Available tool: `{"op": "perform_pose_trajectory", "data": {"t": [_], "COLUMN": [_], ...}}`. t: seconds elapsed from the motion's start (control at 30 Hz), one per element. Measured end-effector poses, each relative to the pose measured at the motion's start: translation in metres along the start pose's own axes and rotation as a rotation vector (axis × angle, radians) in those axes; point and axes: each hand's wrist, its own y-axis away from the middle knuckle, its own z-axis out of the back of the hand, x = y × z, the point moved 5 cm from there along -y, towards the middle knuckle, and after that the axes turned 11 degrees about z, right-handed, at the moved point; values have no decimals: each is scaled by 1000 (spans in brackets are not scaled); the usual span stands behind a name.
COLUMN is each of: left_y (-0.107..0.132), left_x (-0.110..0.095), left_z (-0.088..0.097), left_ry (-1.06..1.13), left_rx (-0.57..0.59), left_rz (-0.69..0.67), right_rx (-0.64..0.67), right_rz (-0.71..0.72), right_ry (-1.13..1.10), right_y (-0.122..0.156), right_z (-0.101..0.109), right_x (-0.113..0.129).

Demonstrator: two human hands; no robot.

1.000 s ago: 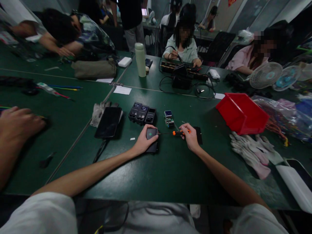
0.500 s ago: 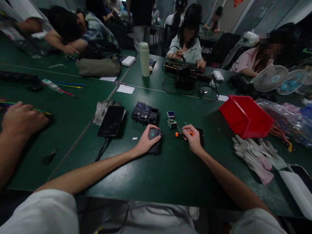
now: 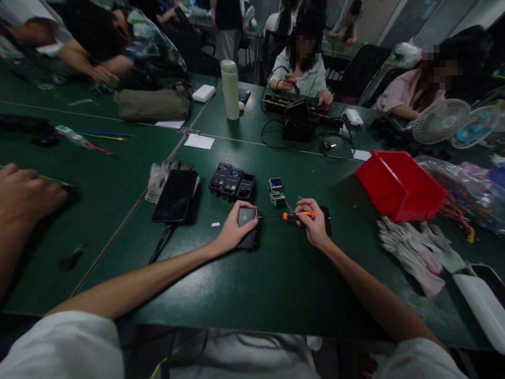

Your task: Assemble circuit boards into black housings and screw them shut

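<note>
While the left hand (image 3: 232,234) pins the black module (image 3: 246,217), right grip (image 3: 311,226) clamped on orange screwdriver (image 3: 294,215), lying crosswise, tip leftward.

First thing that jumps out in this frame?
The red bin, tipped on the dark green table at right, is the brightest thing. At centre, the right hand holds an orange-handled screwdriver pointing at a small black device gripped by the left hand. A pale green bottle stands upright further back.
</note>
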Motion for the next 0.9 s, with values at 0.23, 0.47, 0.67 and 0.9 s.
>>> {"op": "perform_pose_trajectory", "data": {"t": [0.23, 0.47, 0.67, 0.9], "left_y": [-1, 0, -1, -1], "left_x": [0, -1, 0, 0], "left_z": [1, 0, -1, -1], "left_ry": [-7, 15, 44, 32], "left_rx": [2, 9, 16, 28], "left_rz": [-12, -5, 3, -8], "right_rx": [0, 1, 17, 4], "right_rz": [-21, -15, -52, -78], "right_ry": [-32, 29, 80, 85], "right_y": [-1, -2, -1, -1], "right_z": [0, -1, -1, 1], "right_x": [-3, -2, -1, -5]}}
